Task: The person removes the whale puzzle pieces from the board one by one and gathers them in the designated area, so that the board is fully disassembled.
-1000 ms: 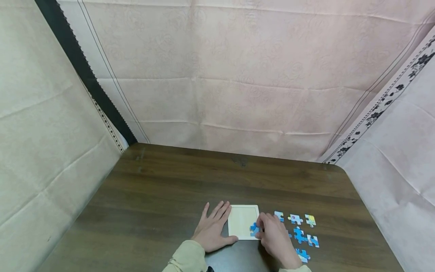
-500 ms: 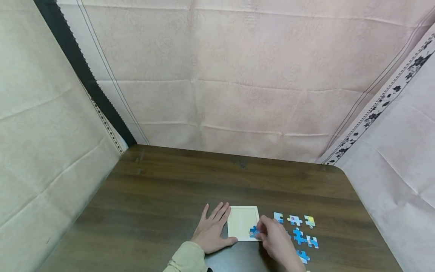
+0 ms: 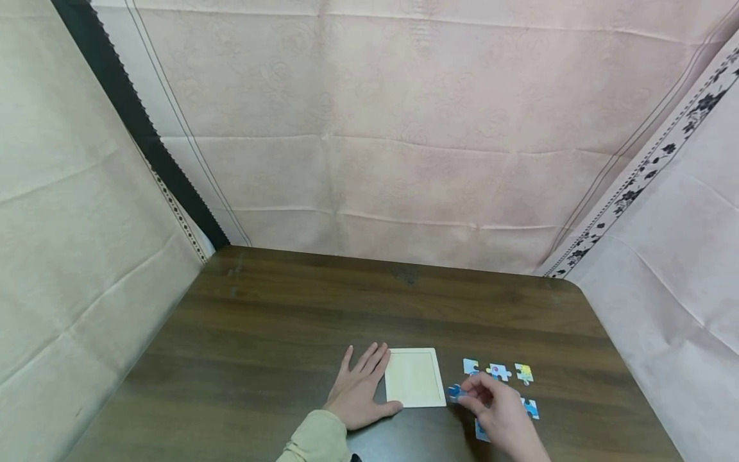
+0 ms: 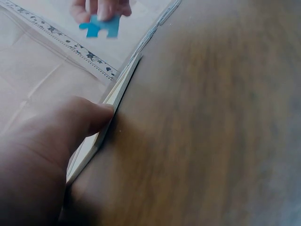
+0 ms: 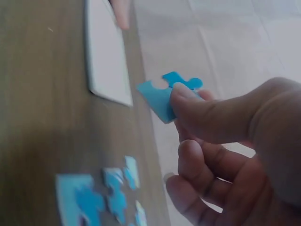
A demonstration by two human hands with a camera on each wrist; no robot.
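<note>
My left hand [image 3: 359, 393] lies with fingers spread at the left side of a square, pale puzzle tray [image 3: 412, 377]; its thumb rests on the tray's near-left corner. Between thumb and fingers, my right hand [image 3: 501, 414] pinches a blue jigsaw piece [image 3: 455, 392] just off the tray's right edge. The right wrist view shows this jigsaw piece [image 5: 157, 100] tilted, its knob pointing away from the tray, above the table. In the left wrist view the jigsaw piece [image 4: 106, 28] hangs beyond the tray [image 4: 83, 154]. No pieces lie inside the tray.
Loose jigsaw pieces lie to the right of the tray: a light blue one [image 3: 470, 366], a whitish one [image 3: 500, 371], a yellow one [image 3: 524, 373] and others [image 3: 530, 408] partly hidden by my right hand. Pale cloth [image 3: 392, 128] hangs behind the brown table [image 3: 288, 308].
My right hand has moved right, lifting the blue jigsaw piece from the tray's near-right corner to outside the tray. My left hand has stayed in place.
</note>
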